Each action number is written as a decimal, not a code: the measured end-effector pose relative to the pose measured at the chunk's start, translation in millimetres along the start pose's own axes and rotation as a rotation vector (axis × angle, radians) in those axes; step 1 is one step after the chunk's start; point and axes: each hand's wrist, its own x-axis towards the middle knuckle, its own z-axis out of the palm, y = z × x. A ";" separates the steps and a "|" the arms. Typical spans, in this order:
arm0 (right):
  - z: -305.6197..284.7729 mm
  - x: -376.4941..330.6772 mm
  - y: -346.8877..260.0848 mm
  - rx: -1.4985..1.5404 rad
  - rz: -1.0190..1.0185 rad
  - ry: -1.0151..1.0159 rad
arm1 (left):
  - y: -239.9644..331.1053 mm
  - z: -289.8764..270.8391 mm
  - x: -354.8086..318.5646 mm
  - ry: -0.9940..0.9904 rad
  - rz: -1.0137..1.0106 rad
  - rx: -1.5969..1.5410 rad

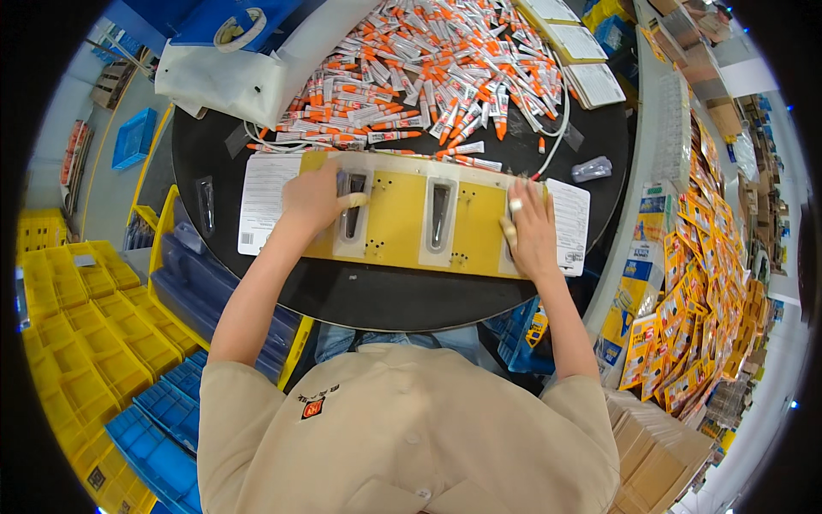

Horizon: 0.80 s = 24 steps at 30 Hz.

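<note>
In front of me, a long yellow fixture board [400, 224] lies across the round black table. Its recesses hold clear plastic blister shells, one in the middle [440, 216] and one on the left [353, 210]; the right end is partly hidden by my hand. My left hand [313, 202] rests on the board's left end, thumb stretched out across the left shell. On the right end lies my right hand [533, 230], fingers extended, with pale covers on some fingers. White printed cards stick out past the left end [261, 201] and the right end [572, 224].
Beyond the board spreads a big heap of small white tubes with orange caps [428, 73]. A loose clear shell [592, 169] lies at the right, another [205, 206] at the left. Yellow bins [94, 317] stand left; orange carded packs [685, 291] pile up right.
</note>
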 end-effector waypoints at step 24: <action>13.3 107.9 -63.5 1.021 0.265 -0.046 | 46.0 -9.1 108.3 0.185 0.232 -0.301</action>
